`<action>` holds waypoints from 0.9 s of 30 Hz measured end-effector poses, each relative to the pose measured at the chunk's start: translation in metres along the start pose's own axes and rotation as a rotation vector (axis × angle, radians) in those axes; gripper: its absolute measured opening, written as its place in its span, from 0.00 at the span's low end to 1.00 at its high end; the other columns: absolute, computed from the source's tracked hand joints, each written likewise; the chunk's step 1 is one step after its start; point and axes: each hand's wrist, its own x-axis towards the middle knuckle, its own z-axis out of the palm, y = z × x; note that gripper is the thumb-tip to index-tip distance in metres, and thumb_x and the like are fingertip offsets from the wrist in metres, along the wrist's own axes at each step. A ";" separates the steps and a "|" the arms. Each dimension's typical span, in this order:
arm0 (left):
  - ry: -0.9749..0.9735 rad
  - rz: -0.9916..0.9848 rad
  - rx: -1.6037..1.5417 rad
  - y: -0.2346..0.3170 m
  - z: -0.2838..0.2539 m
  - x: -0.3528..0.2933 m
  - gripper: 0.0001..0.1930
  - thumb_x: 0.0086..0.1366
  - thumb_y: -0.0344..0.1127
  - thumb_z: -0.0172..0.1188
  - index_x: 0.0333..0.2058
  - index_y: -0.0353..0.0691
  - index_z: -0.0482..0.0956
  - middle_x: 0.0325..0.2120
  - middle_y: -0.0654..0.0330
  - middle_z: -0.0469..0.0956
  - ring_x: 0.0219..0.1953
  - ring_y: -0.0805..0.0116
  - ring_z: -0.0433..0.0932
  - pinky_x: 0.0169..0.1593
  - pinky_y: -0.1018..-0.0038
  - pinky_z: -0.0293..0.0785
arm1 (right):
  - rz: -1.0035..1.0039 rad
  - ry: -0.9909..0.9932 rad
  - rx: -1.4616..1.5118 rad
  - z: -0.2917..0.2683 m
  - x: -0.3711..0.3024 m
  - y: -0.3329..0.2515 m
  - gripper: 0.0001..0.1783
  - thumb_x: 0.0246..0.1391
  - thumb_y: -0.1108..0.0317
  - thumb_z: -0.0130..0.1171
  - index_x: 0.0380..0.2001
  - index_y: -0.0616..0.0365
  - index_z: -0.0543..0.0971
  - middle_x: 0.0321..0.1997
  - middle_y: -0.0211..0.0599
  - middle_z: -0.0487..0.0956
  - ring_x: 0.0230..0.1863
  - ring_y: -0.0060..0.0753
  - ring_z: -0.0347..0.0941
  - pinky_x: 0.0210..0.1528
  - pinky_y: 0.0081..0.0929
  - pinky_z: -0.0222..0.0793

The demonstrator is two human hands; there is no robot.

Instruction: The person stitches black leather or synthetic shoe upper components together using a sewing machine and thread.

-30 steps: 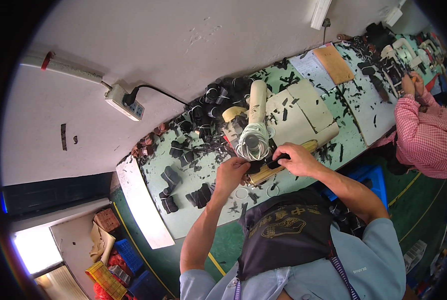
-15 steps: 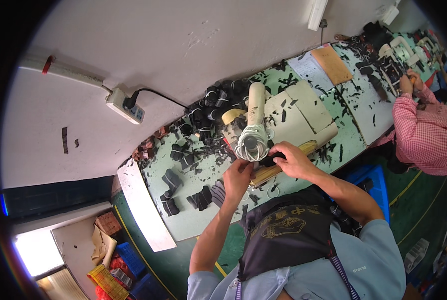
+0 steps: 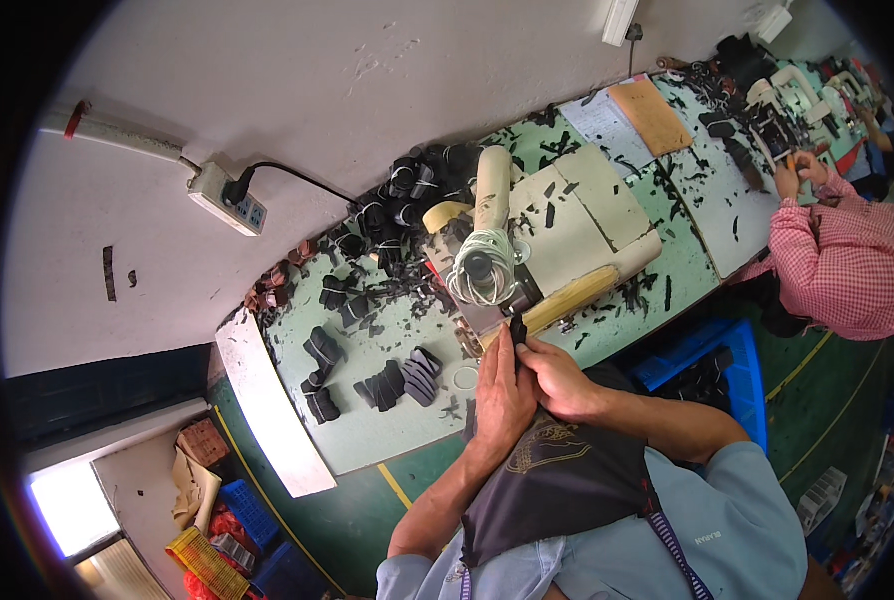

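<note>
My left hand (image 3: pixel 505 398) and my right hand (image 3: pixel 563 382) are together just in front of the cream sewing-type machine (image 3: pixel 587 212). A small black piece of material (image 3: pixel 518 328) sticks up between them, pinched by the fingers of both hands; its lower part is hidden. The left fingers are straight and pressed together, while the right fingers bend around the piece. Beyond the hands, a loose coil of white bands (image 3: pixel 485 270) hangs around the end of the machine's arm. A worn yellow strip (image 3: pixel 572 300) runs along the machine's near edge.
Tied black bundles (image 3: pixel 377 385) and grey strips (image 3: pixel 421 378) lie on the green table (image 3: pixel 307 440) at left. More black bundles (image 3: pixel 417 180) pile against the wall. A blue crate (image 3: pixel 752 375) stands below at right. A person in a pink checked shirt (image 3: pixel 847 260) works farther right.
Both hands have drawn back from the machine's front toward my body and come together, with the black piece now upright between them. The view has shifted slightly.
</note>
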 end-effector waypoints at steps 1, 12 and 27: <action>0.000 0.000 0.000 -0.003 -0.004 0.003 0.29 0.62 0.26 0.55 0.63 0.28 0.64 0.51 0.40 0.75 0.50 0.41 0.77 0.55 0.59 0.73 | 0.059 0.019 0.051 0.003 -0.001 0.001 0.16 0.70 0.67 0.45 0.56 0.63 0.71 0.51 0.37 0.76 0.54 0.28 0.73 0.55 0.26 0.71; -0.561 -0.588 -0.589 -0.076 -0.054 0.061 0.17 0.67 0.36 0.59 0.51 0.35 0.78 0.33 0.61 0.83 0.33 0.76 0.78 0.38 0.77 0.73 | -0.672 0.055 -1.482 -0.030 0.027 -0.072 0.10 0.58 0.69 0.58 0.41 0.61 0.79 0.36 0.44 0.81 0.37 0.48 0.78 0.40 0.41 0.73; -0.577 -0.538 -0.570 -0.074 -0.047 0.071 0.17 0.65 0.38 0.60 0.48 0.32 0.81 0.31 0.58 0.83 0.27 0.76 0.77 0.33 0.76 0.73 | -0.735 0.063 -1.584 -0.030 0.042 -0.077 0.07 0.53 0.76 0.59 0.37 0.60 0.78 0.35 0.44 0.77 0.39 0.51 0.75 0.42 0.43 0.71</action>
